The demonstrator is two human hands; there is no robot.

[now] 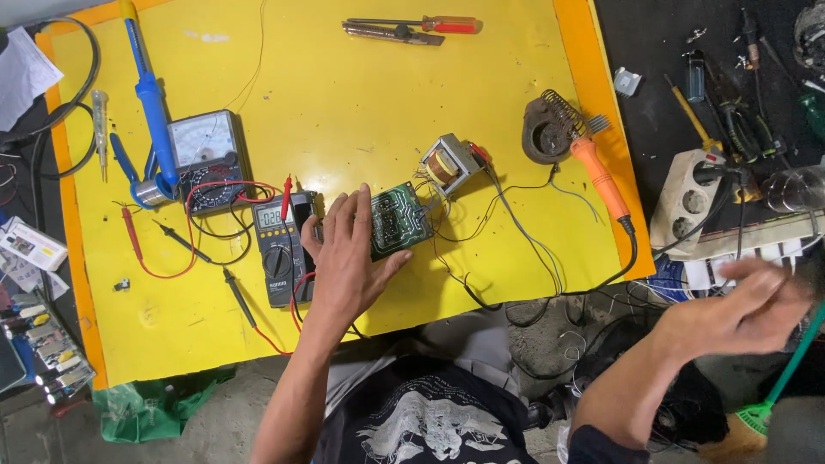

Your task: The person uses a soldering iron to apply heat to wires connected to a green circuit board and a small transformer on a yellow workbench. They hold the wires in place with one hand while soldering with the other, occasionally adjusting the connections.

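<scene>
Left hand (pixel 344 262) on tilted circuit board (pixel 398 220)

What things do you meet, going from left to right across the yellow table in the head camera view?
Blue desoldering pump → analog multimeter → digital multimeter → left hand → green circuit board → transformer → orange soldering iron. The right hand is beyond the table's right edge.

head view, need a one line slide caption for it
Left hand steadies a green circuit board on the yellow table; blurred right hand reaches off to the side.
</scene>
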